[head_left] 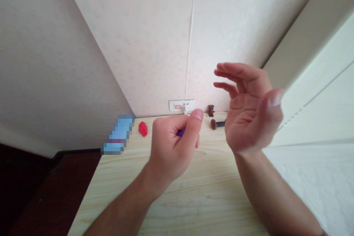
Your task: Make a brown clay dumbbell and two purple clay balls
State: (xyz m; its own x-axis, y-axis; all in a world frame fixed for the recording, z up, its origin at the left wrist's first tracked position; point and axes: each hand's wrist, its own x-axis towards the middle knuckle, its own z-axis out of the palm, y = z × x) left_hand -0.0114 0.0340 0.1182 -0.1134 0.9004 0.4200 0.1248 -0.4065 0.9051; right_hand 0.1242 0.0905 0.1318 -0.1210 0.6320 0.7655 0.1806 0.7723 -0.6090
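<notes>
Left hand point(174, 143), at six o'clock: bare, with a rounded back and a short, broad thumbnail point(198, 114). Left forearm point(124, 201), toward seven o'clock: bare, smooth in outline. Right hand point(250, 114), at three o'clock: bare, with a creased palm point(243, 118), tapering fingers and a broad thumbnail point(276, 99). Right forearm point(276, 195), between four and five o'clock: bare, broadening from a narrower wrist.

Table point(210, 191) bears red lump point(143, 129), figurine point(211, 110), knobbed rod point(220, 124), perhaps blue panel point(118, 134).
</notes>
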